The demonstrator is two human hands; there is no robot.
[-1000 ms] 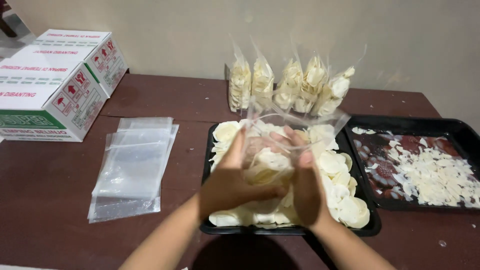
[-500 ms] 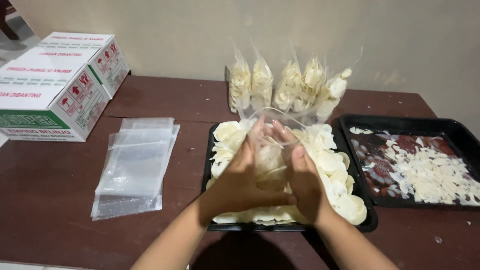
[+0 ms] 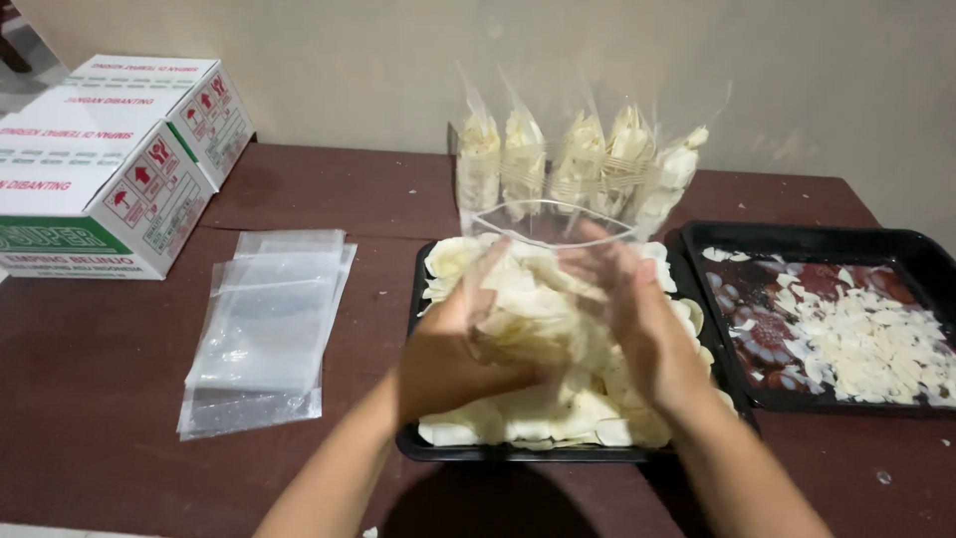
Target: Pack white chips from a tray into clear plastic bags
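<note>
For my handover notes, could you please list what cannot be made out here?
- Head view: right hand motion-blurred, grip unclear.
- Clear bag: fill level hidden by both hands; left hand covers its side.
- Cardboard boxes: cut off by left edge.
- Right tray: cut off at right edge.

Under the hands: tray (image 3: 423,443) of chips (image 3: 518,413) on the counter (image 3: 90,399). Between left hand (image 3: 448,354) and right hand (image 3: 652,334): open bag (image 3: 548,224), over the tray. Behind the hands: row of filled bags (image 3: 573,164) upright by the wall. Right of the hands: second tray (image 3: 921,259) with chip bits (image 3: 866,349), just beside the first. Left of the hands: stack of flat bags (image 3: 264,329); behind that, two boxes (image 3: 110,159) side by side.
</note>
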